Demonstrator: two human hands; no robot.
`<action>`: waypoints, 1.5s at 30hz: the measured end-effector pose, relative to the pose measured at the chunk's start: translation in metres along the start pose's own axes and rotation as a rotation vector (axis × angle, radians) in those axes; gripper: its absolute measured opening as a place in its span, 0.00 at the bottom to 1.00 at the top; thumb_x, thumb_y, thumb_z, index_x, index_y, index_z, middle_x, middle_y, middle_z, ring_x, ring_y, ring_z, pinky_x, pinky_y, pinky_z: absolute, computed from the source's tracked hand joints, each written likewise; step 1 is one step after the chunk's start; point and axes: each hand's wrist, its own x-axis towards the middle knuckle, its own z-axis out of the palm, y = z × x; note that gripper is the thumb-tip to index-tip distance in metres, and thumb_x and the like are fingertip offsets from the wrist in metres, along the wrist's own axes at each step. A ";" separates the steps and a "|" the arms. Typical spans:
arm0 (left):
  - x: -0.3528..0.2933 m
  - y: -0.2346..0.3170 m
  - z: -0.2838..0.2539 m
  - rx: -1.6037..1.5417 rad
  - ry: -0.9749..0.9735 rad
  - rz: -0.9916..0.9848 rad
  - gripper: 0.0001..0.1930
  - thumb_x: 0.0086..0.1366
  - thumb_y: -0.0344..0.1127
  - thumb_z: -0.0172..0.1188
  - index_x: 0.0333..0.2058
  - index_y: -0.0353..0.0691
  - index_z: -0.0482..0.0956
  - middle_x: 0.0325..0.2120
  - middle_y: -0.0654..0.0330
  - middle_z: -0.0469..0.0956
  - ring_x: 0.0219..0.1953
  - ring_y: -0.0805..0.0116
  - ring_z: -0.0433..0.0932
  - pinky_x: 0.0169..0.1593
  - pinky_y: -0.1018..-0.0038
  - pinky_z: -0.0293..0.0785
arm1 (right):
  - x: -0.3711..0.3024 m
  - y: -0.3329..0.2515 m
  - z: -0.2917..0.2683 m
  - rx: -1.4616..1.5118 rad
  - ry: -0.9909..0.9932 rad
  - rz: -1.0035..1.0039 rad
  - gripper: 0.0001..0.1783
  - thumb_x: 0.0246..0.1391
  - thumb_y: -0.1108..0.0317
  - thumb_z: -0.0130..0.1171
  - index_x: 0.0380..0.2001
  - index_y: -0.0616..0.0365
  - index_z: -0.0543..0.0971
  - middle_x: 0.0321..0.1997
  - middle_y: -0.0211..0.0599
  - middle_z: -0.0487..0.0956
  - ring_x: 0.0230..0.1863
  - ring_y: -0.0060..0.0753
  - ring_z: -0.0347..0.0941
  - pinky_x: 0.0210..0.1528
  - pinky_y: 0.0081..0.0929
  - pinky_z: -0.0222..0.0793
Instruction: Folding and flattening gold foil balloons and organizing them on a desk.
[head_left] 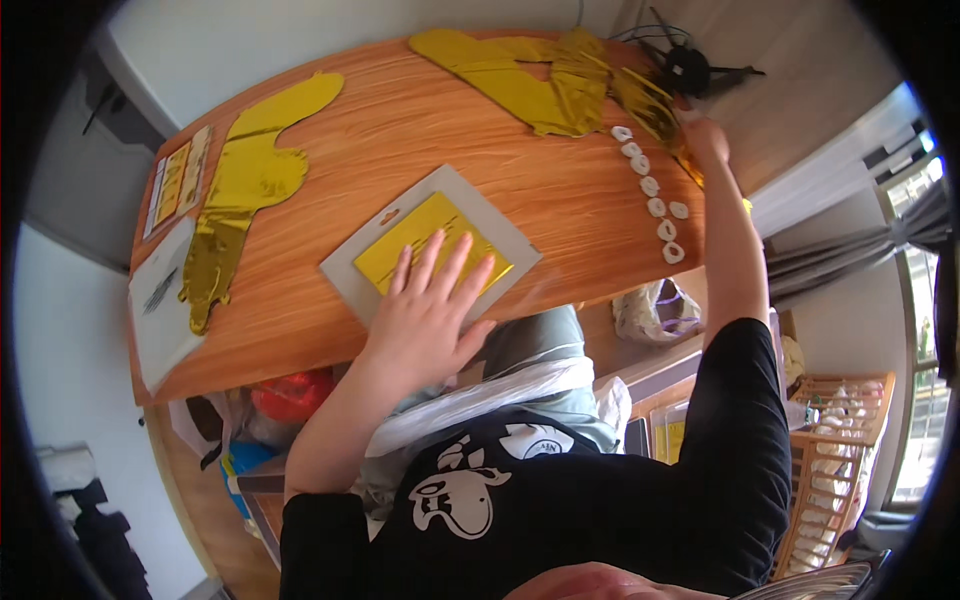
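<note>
My left hand (425, 312) lies flat, fingers spread, over a folded gold foil sheet (400, 245) on a grey backing card (447, 182) with a hang hole, near the table's front edge. My right hand (706, 138) reaches to the far right corner, its fingers closed beside crumpled gold foil (645, 100). Whatever it grips is hidden by the hand and too small to make out. Just beyond the fingers is a black object with thin blades or legs (687, 68). A large flat gold foil balloon (520, 85) spreads along the back edge, its right end crumpled.
Another flat gold foil balloon (255, 160) lies on the left of the wooden table (370, 130). Beside it are a printed card (178, 185) and a clear plastic sleeve (160, 290). Several small white rings (649, 187) line the right side. Bags (655, 312) sit below the table.
</note>
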 end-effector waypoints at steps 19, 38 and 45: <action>0.002 -0.001 0.001 -0.100 0.093 -0.074 0.27 0.69 0.38 0.57 0.67 0.45 0.70 0.69 0.47 0.65 0.72 0.40 0.58 0.71 0.39 0.55 | -0.306 -0.168 -0.188 0.673 -0.439 -0.738 0.06 0.58 0.71 0.63 0.33 0.63 0.80 0.38 0.43 0.79 0.45 0.50 0.76 0.50 0.41 0.71; 0.003 0.008 0.008 -0.095 0.066 -0.086 0.32 0.66 0.45 0.60 0.68 0.46 0.69 0.71 0.49 0.61 0.75 0.41 0.55 0.72 0.38 0.53 | -0.362 -0.247 -0.152 0.615 0.192 -0.304 0.06 0.57 0.64 0.67 0.34 0.54 0.84 0.39 0.32 0.79 0.48 0.42 0.75 0.52 0.40 0.66; 0.002 0.008 0.010 -0.119 0.078 -0.107 0.32 0.66 0.47 0.61 0.68 0.47 0.70 0.71 0.48 0.61 0.75 0.41 0.54 0.72 0.38 0.53 | -0.362 -0.245 -0.151 0.669 0.115 -0.314 0.05 0.54 0.65 0.70 0.34 0.51 0.88 0.36 0.29 0.78 0.46 0.38 0.73 0.53 0.37 0.64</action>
